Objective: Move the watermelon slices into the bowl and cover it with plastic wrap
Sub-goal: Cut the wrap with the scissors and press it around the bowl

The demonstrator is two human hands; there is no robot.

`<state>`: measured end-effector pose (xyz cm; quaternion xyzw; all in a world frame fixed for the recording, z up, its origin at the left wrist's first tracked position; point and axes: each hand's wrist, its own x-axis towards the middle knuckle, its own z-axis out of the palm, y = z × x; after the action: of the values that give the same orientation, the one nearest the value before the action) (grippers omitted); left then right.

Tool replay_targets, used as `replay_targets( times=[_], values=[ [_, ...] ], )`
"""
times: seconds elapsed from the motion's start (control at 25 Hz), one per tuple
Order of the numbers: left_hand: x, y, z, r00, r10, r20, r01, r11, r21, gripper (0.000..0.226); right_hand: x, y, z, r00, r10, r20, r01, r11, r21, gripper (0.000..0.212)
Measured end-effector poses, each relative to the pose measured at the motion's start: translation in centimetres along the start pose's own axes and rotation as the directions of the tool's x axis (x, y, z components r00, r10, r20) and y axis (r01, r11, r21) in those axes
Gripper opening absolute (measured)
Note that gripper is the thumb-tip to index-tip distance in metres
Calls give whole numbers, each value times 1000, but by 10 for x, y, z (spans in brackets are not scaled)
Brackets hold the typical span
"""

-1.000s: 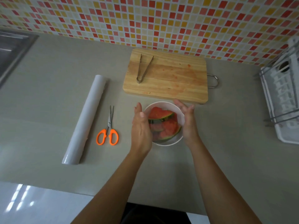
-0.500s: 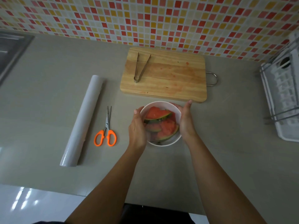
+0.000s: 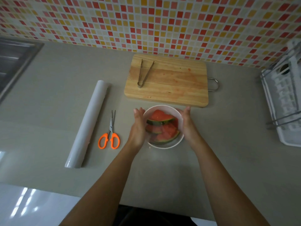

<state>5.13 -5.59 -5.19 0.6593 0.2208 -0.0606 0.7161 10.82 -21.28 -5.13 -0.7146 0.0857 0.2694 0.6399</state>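
Watermelon slices (image 3: 162, 126) all in bowl (image 3: 164, 146) on counter (image 3: 228, 144) just before the bare cutting board (image 3: 175, 85), left hand (image 3: 138, 129) and right hand (image 3: 188, 126) pressing near-straight fingers on its sides, faint sheen suggests wrap (image 3: 154, 139) on, probably only sealing left.

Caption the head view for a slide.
The left hand and right hand touch the sides of a white bowl of watermelon slices.

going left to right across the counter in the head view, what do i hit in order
sink → plastic wrap roll → scissors → left hand → bowl → right hand → dish rack
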Motion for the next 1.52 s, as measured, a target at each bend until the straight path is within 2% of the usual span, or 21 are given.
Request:
replay_targets(
  times=[0.12, 0.2, 0.28, 0.4, 0.48, 0.6, 0.72, 0.8, 0.88, 0.96, 1.0, 1.16, 1.32, 1.44, 1.52],
  values=[
    [27, 25, -18, 998, 67, -7, -66, 993, 98, 70, -19, 10, 0, 995, 80, -52, -85, 991, -103, 114],
    [26, 26, -30, 985, 149, -82, -145, 988, 58, 68, -27, 15, -1, 974, -44, -222, 10, 988, -152, 97],
    [7, 16, -28, 974, 184, -131, -190, 981, -30, 72, -24, 12, -2, 908, -221, -357, 180, 973, -145, 78],
    [-11, -6, -6, 982, 136, -130, -143, 989, -46, 63, -10, 13, 9, 928, -295, -229, 306, 952, 11, 71],
    [-9, -13, 6, 980, 102, -172, -121, 987, -106, 54, -5, 18, 20, 943, -267, -198, 296, 946, 135, 68],
    [-5, -15, 9, 968, 96, -230, -143, 970, -195, 51, 2, 24, 25, 943, -218, -250, 282, 925, 254, 61],
    [-3, -18, 9, 972, 68, -226, -134, 947, -292, 51, 7, 25, 23, 954, -135, -270, 216, 930, 298, 66],
    [-1, -16, 8, 980, 4, -201, -69, 946, -316, 54, 4, 22, 25, 954, -47, -295, 133, 952, 277, 68],
    [-1, -14, 0, 990, -32, -138, -1, 973, -232, 63, 1, 19, 23, 943, -12, -333, 58, 990, 130, 70],
    [0, -17, -11, 991, -37, -132, 18, 990, -143, 70, -4, 18, 13, 912, -67, -405, 56, 998, -39, 69],
    [0, -18, -15, 988, -45, -147, 23, 988, -152, 70, -5, 19, 11, 907, -114, -406, 111, 993, -31, 67],
    [-1, -17, -7, 997, -11, -71, -5, 973, -231, 68, -9, 23, 26, 941, -98, -324, 196, 939, 283, 61],
    [2, -10, 0, 989, -65, -133, 38, 979, -199, 68, -2, 27, 33, 936, -17, -352, 201, 847, 492, 64],
    [7, -6, 1, 973, -154, -175, 136, 985, -107, 73, 2, 29, 32, 932, 69, -355, 140, 837, 530, 64],
    [8, -2, 4, 958, -214, -192, 200, 976, -89, 84, 5, 31, 32, 918, 124, -376, 91, 858, 505, 64]
  ],
)
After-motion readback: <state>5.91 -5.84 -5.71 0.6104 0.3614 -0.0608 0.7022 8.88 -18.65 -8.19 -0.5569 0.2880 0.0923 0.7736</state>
